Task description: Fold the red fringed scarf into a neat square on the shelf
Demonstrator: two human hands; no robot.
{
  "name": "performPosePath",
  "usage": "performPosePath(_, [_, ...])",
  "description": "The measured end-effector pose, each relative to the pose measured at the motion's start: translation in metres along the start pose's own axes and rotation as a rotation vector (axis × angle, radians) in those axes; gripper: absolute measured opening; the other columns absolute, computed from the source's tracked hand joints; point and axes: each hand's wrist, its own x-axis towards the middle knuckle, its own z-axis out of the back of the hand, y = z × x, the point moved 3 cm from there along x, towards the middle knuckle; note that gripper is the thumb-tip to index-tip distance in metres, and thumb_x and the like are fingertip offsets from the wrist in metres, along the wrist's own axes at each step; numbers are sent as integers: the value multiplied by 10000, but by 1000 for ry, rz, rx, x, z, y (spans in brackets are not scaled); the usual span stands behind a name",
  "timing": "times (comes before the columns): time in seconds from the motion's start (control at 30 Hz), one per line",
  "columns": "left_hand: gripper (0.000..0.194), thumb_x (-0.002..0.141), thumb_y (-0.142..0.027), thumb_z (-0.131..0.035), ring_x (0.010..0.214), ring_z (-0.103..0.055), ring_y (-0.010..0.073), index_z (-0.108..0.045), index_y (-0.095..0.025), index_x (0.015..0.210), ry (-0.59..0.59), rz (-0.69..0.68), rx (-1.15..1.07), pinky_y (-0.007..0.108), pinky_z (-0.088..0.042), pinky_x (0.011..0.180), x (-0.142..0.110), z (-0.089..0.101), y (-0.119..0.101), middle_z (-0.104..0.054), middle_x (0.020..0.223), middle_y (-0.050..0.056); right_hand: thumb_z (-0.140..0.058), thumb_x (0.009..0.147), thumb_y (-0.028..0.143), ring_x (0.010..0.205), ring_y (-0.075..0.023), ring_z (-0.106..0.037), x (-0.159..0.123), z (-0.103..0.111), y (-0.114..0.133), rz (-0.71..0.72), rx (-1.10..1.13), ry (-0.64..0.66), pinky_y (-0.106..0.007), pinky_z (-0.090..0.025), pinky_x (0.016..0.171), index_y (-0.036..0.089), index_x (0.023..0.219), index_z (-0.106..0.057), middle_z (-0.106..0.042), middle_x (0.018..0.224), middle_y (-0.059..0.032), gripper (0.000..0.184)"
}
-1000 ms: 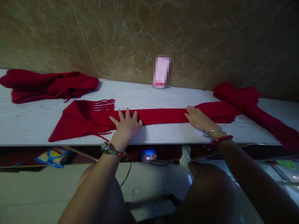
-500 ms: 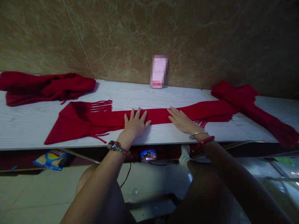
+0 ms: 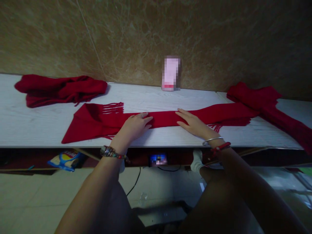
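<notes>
A red scarf [image 3: 165,119] lies stretched lengthwise across the white wood-grain tabletop [image 3: 146,97], folded into a narrow band in the middle. Its left end is folded into a pointed corner, with fringe showing along the top. More fringe shows below the band on the right. On the middle of the band rests my left hand [image 3: 136,125], turned to the right with its fingers stretched out. My right hand [image 3: 192,123] lies flat on the scarf further right, fingers apart and pointing left. Neither hand grips the cloth.
At the back left lies a bunched red scarf [image 3: 65,89]; another red cloth [image 3: 253,96] is heaped at the right. A pink, blurred-out object [image 3: 171,73] leans on the marble wall [image 3: 136,39]. Below the table edge are a blue snack bag [image 3: 67,160] and a lit phone screen [image 3: 158,160].
My left hand has turned from pointing away to pointing right, its fingers less spread. My right hand stays on the scarf. The whole view has shifted slightly.
</notes>
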Motion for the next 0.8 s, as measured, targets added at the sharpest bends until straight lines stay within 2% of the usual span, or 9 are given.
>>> performPosePath(0.07, [427,937,-217,-323,1230,-488,231,-486,-186,1331,-17,-47,4,372,-384,1024,-2,-1,6,-443,1417,112,-408,901,327,1340,-193,-349,2,-2,19,81,41,35,-419,-317,1103,213,1354,-460,-405,1453,-49,470])
performPosePath(0.17, [461,933,-189,-293,1319,-378,223,-419,-209,1376,30,-61,-22,408,-326,1067,-6,-4,12,-358,1475,86,-389,915,297,1348,-187,-332,3,-10,31,125,47,77,-418,-297,1112,168,1336,-480,-413,1444,-79,449])
performPosePath(0.3, [479,957,-356,-272,1402,-155,303,-277,-311,1435,151,60,-59,577,-207,1080,-14,-8,17,-198,1539,23,-368,931,286,1352,-186,-324,2,-20,28,133,43,77,-451,-273,1119,182,1330,-485,-417,1438,-73,428])
performPosePath(0.4, [524,946,-475,-249,1403,-72,357,-208,-340,1451,207,198,-61,634,-147,1068,-19,-8,18,-105,1556,6,-369,935,282,1349,-192,-330,2,-21,26,136,47,66,-450,-275,1118,179,1326,-490,-415,1439,-70,423])
performPosePath(0.5, [579,926,-538,-249,1397,-59,387,-162,-336,1462,226,324,-42,653,-151,1057,-21,-7,20,-75,1560,12,-376,932,273,1342,-193,-342,1,-21,27,136,47,56,-443,-282,1116,183,1319,-499,-425,1433,-66,416])
performPosePath(0.57, [600,916,-551,-268,1393,-77,398,-168,-326,1463,231,356,-26,651,-174,1053,-20,-5,21,-89,1559,24,-380,929,265,1338,-191,-350,1,-21,28,134,43,41,-448,-291,1112,198,1317,-502,-433,1428,-58,411])
performPosePath(0.7, [561,934,-492,-267,1385,-132,399,-208,-305,1460,219,337,-3,647,-214,1041,-17,-3,22,-132,1553,47,-393,920,247,1332,-189,-361,2,-22,28,137,36,24,-448,-302,1108,202,1314,-505,-449,1417,-61,412])
performPosePath(0.8, [551,943,-468,-265,1393,-115,378,-202,-293,1461,192,285,-8,639,-195,1053,-15,-5,19,-109,1555,53,-396,916,242,1329,-196,-366,2,-22,28,141,34,24,-452,-304,1106,186,1308,-512,-454,1412,-72,413])
